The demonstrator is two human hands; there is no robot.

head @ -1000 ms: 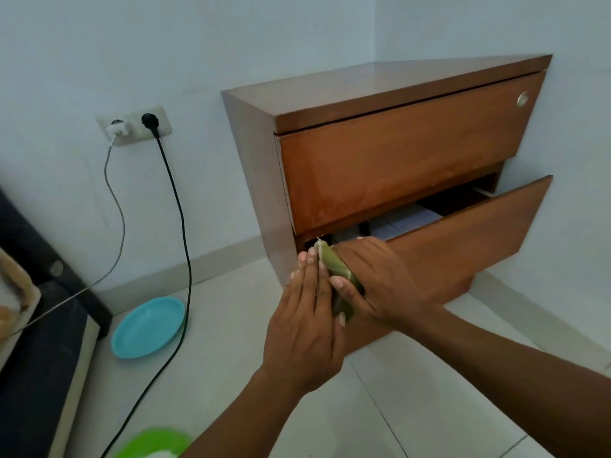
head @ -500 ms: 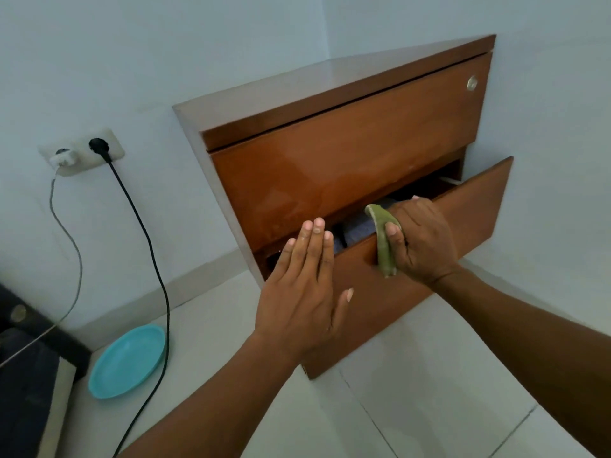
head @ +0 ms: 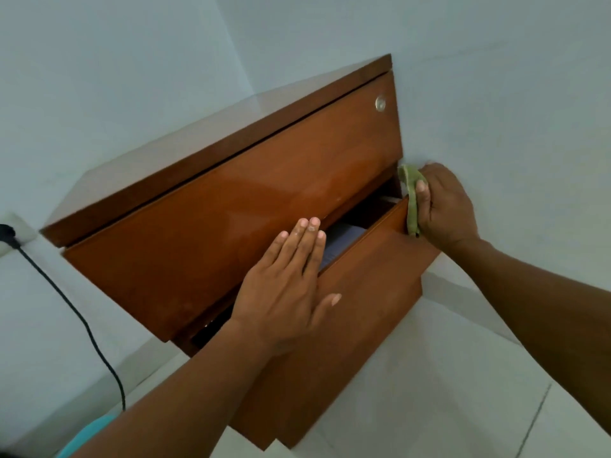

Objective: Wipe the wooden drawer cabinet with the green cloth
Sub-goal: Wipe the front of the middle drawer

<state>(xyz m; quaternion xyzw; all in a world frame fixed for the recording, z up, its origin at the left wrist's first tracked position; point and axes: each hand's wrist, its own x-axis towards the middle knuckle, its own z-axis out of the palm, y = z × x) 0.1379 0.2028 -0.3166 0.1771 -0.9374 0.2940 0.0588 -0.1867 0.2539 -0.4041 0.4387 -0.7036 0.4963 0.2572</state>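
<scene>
Head view: a person's left hand (head: 284, 292) lies flat, fingers straight and together, on the top edge of the pulled-out lower drawer (head: 347, 342), its fingertips reaching the bottom edge of the upper drawer (head: 231, 226). The right hand (head: 446, 206) grips the green cloth (head: 410, 200), thumb pinching it against the right-hand corner of the lower drawer's top edge, close to the wall (head: 496, 94). The wooden drawer cabinet (head: 198, 160) stands in a room corner, its upper drawer closed, a round metal lock (head: 380, 103) near that drawer's upper right corner. Left of the cabinet, a black cable (head: 76, 312) runs down from a wall socket (head: 13, 233) toward the tiled floor (head: 429, 391), where a turquoise plate (head: 89, 434) shows partly behind the left forearm.
</scene>
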